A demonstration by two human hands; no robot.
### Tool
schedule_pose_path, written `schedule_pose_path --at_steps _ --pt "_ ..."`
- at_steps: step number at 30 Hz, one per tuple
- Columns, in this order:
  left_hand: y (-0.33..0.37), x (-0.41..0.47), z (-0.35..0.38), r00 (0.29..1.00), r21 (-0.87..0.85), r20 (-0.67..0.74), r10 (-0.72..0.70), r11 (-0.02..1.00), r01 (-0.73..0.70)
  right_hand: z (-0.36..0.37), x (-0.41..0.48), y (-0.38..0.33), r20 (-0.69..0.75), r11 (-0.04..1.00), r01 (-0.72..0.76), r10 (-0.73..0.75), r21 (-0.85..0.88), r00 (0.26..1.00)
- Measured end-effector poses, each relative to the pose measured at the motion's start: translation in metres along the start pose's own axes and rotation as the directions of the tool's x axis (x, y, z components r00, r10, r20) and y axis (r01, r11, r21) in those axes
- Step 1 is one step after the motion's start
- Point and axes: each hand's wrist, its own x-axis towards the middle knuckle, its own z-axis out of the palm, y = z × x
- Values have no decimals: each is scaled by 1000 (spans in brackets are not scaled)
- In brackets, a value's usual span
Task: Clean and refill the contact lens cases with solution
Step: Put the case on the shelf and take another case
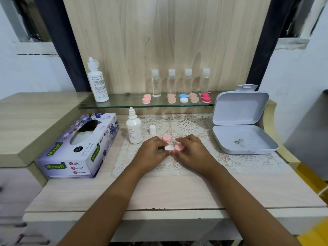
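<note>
Lens case (173,148), long axis left-right

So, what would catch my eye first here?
Two hands meet mid-table over a lace mat: the left hand holds a white lens case, the right hand pinches its pink cap. Behind them, a glass shelf carries four clear bottles and a row of coloured cases; a flowery tissue box lies at left.

A home dressing-table corner: wood-grain tabletop (177,190) with lace doily (236,163), tissue box (78,150), glass shelf (124,102) of small bottles (156,83).
</note>
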Motion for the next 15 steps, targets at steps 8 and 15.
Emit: schedule_pose_path --at_steps 8,15 --pt "1 0 0 1000 16 -3 3 1000 -3 0 -1 1 -18 999 34 -34 -7 999" --pt "1 -1 0 1000 34 4 11 999 -11 -1 4 3 -33 1000 -6 6 -12 999"
